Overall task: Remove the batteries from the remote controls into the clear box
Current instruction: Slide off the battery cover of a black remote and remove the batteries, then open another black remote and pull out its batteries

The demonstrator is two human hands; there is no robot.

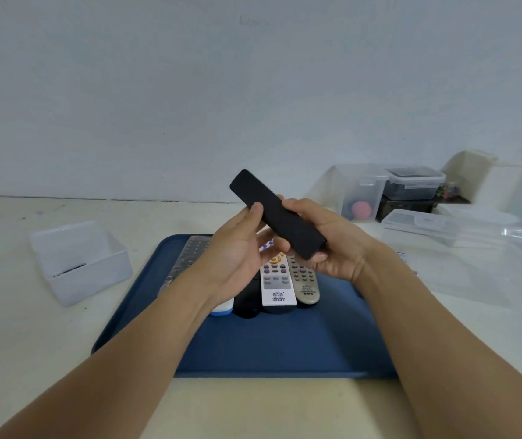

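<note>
A slim black remote [272, 210] is held above the blue tray [285, 346], its plain back facing me and its far end tilted up and left. My right hand [329, 245] grips its near end from below. My left hand [240, 255] touches its left side, thumb on the edge. Several other remotes lie side by side on the tray: a white one [277, 289], a grey one [306, 285], a black one [247, 304] and a wrapped one [186, 261]. The clear box [79, 261] stands left of the tray with something dark and small inside.
Clear lidded containers [411, 188] are stacked at the back right by the wall. A flat clear lid or box [427, 223] and plastic sheeting lie on the right of the white table. The wall rises close behind.
</note>
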